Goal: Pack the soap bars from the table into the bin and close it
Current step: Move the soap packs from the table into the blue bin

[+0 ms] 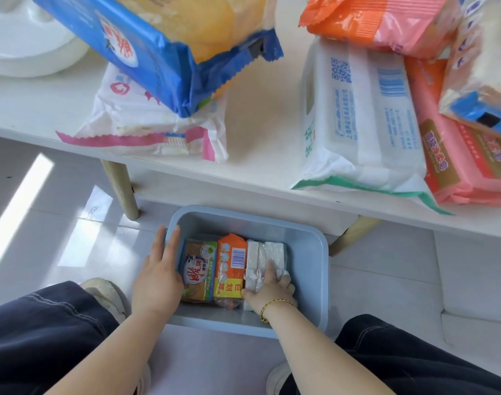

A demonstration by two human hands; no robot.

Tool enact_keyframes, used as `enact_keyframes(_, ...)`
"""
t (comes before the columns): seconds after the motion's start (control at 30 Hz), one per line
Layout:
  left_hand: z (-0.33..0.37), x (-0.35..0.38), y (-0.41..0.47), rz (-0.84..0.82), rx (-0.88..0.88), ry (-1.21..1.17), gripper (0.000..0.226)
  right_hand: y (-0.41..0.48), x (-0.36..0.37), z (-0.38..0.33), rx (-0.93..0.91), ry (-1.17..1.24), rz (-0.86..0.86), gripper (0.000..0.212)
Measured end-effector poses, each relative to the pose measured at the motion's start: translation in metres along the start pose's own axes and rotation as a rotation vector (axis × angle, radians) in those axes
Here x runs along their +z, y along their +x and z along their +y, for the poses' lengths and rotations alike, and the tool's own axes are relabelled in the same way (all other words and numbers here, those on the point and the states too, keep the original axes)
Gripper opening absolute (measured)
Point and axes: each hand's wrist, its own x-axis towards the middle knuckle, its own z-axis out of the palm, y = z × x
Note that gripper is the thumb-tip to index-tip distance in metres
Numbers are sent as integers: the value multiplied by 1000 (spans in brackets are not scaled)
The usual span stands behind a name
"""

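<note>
White wrap crinkles under the fingers (271,270) of the right hand (272,292), curled round the white soap pack (265,253). It should probably be seated flat and tight against the orange pack (232,263) to save room. The left hand (158,277) lies straight-fingered on the rim of the bin (309,252). On the floor, the bin holds three packs, the green-brown pack (199,269) leftmost. More soap packs (363,118) lie on the table (260,109).

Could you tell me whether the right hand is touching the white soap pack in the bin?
Touching. The head view shows the right hand with fingers curled over the near end of the white soap pack inside the blue bin.
</note>
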Motion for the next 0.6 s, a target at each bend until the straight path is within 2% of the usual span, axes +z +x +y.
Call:
enact_keyframes(0.07, 0, 0, 0, 3, 0, -3, 74, -6, -6, -2, -73, -137, 175, 69)
enact_keyframes(0.13, -1, 1, 0, 7, -1, 1, 74, -8, -10, -11, -230, -172, 305, 57)
enact_keyframes(0.2, -1, 2, 0, 9, 5, 6, 73, -4, -13, -29, -441, -158, 266, 52)
enact_keyframes(0.27, -1, 2, 1, 5, -5, -3, 73, 4, -14, -48, -555, -191, 146, 55)
enact_keyframes(0.4, -1, 2, 1, 1, -10, 1, 73, 26, -18, -69, -536, -387, 45, 65)
enact_keyframes(0.6, 0, 3, 2, 2, -23, 7, 74, 26, -19, -73, -527, -488, 12, 69)
